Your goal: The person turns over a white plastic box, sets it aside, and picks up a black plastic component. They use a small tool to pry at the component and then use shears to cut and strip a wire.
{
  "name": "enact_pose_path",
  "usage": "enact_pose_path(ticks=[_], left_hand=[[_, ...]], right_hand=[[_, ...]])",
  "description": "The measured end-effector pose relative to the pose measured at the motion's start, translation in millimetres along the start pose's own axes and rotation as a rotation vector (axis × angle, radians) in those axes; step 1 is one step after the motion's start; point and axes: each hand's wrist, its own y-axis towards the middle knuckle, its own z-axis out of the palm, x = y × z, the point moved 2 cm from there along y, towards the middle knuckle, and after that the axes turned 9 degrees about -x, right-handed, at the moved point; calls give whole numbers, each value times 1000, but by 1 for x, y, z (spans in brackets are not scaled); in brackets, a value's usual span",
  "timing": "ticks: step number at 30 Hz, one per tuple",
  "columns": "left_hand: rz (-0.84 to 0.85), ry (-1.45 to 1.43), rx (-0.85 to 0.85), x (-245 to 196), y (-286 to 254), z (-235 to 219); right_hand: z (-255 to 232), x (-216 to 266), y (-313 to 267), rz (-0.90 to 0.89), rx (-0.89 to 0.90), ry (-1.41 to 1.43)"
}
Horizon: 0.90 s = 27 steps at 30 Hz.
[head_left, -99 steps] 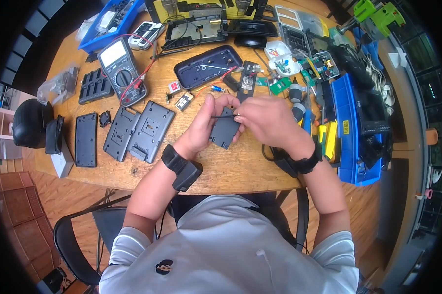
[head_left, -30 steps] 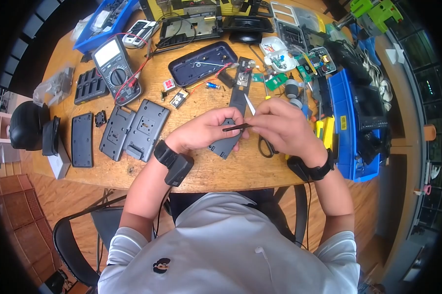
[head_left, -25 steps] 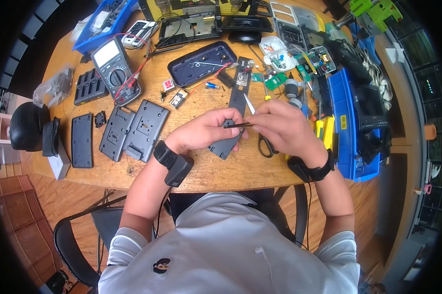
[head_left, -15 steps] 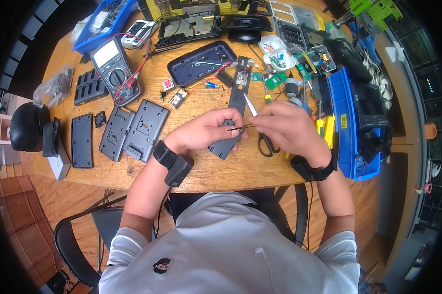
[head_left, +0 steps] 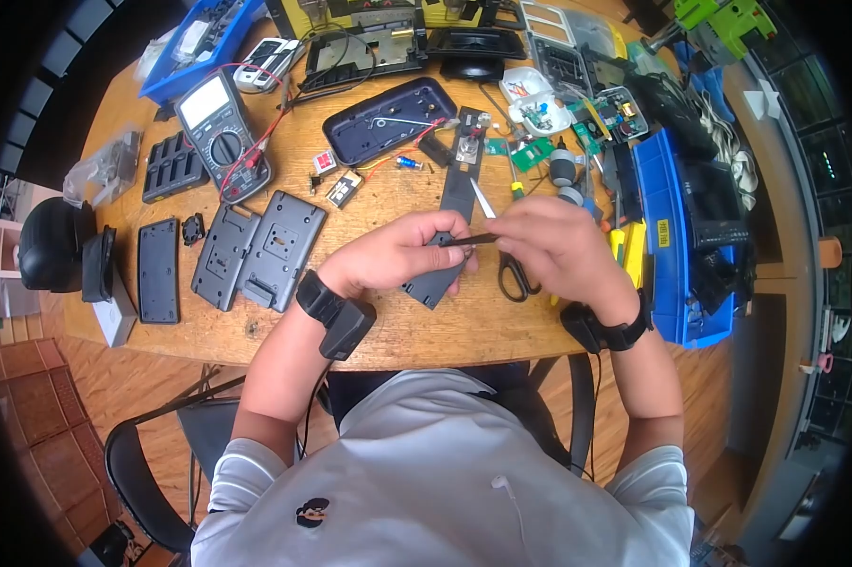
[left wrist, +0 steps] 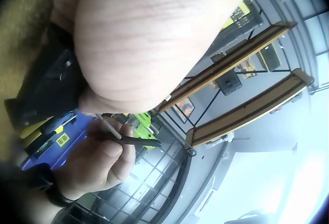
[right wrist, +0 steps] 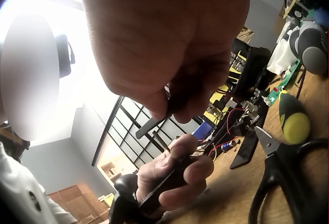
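In the head view my left hand (head_left: pixel 397 248) grips a flat dark grey plate (head_left: pixel 430 285) above the table's near part, thumb on top. My right hand (head_left: pixel 560 244) pinches a narrow black strip (head_left: pixel 473 241), which reaches across to the left thumb and overlaps the plate. The right wrist view shows the black strip (right wrist: pixel 149 125) blunt-ended below the right fingers, and a thin metal rod (right wrist: pixel 161 142) at the left fingertips. What the rod belongs to, I cannot tell. Black-handled scissors (head_left: pixel 514 281) lie beside the right hand, partly hidden by it.
A multimeter (head_left: pixel 223 132) with red leads and two grey plastic shells (head_left: pixel 282 248) lie to the left. Behind the hands are a dark blue housing (head_left: pixel 388 118) and a long black bar (head_left: pixel 461 184). Green circuit boards (head_left: pixel 532 153), yellow-handled tools (head_left: pixel 634 253) and a blue bin (head_left: pixel 667 246) stand right.
Since the oldest frame, both hands have moved down slightly and the right hand further right, baring the scissors. Lately the strip has turned between the fingers, looking thin, then broader, as the right hand shifts slightly right.
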Motion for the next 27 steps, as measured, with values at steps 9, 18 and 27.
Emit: enact_pose_path(ticks=[9,18,27], left_hand=[[13,-64,-72,1,2,-2],[-13,-140,-135,1,1,-2],[27,-78,-93,2,3,-3]], right_hand=[[10,3,-5,145,3,-9],[10,7,-7,148,-136,-16],[12,10,-8,91,-137,-33]])
